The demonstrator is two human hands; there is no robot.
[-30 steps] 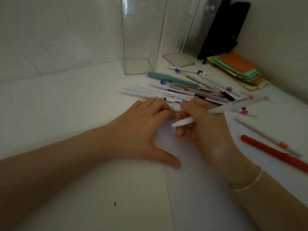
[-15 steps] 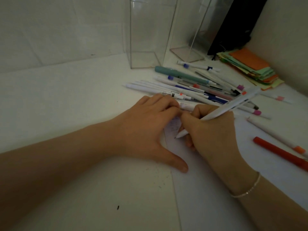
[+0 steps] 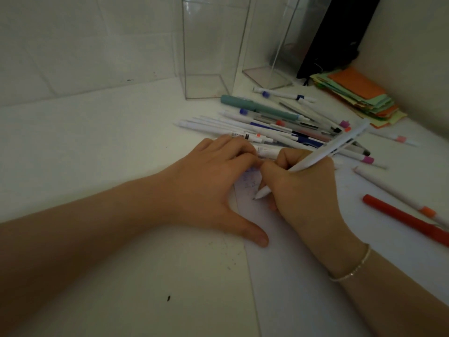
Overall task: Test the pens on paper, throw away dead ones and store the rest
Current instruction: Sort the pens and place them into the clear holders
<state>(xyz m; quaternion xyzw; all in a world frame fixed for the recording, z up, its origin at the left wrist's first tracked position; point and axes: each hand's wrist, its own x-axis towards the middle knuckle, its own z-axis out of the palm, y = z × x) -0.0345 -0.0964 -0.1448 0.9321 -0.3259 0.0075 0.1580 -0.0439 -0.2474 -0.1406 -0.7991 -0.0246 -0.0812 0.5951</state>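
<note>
A person's two bare forearms reach in from the lower edge of the frame over a white table (image 3: pixel 85 142) in dim light. At centre left, the left hand (image 3: pixel 211 181) lies palm down with fingers relaxed and thumb spread, pressing on the left edge of a white sheet of paper (image 3: pixel 303 276) that runs from the middle of the frame to the lower right. Just right of it, touching its fingertips, the right hand (image 3: pixel 301 188) is curled round a white pen (image 3: pixel 323 154), gripping it in a writing hold; the pen slants from its tip on the paper at centre up to its end at upper right. Faint bluish scribbles (image 3: pixel 249 181) show on the paper between the two hands. A thin bracelet (image 3: pixel 352 266) circles the right wrist at lower right. Above the hands, in the middle of the frame, a loose pile of pens (image 3: pixel 279 127) lies on the table, among them a thick teal marker (image 3: pixel 257 108). Behind the pile, at top centre, stands a tall clear plastic container (image 3: pixel 209 49), with a second clear container (image 3: pixel 269 45) beside it to the right. At the right edge, on the paper, lie a white pen with an orange band (image 3: pixel 393 190) and, below it, a red marker (image 3: pixel 408 220). In the upper right, a stack of coloured paper slips (image 3: pixel 359 93) sits by the wall, with a dark object (image 3: pixel 337 35) upright behind it.
</note>
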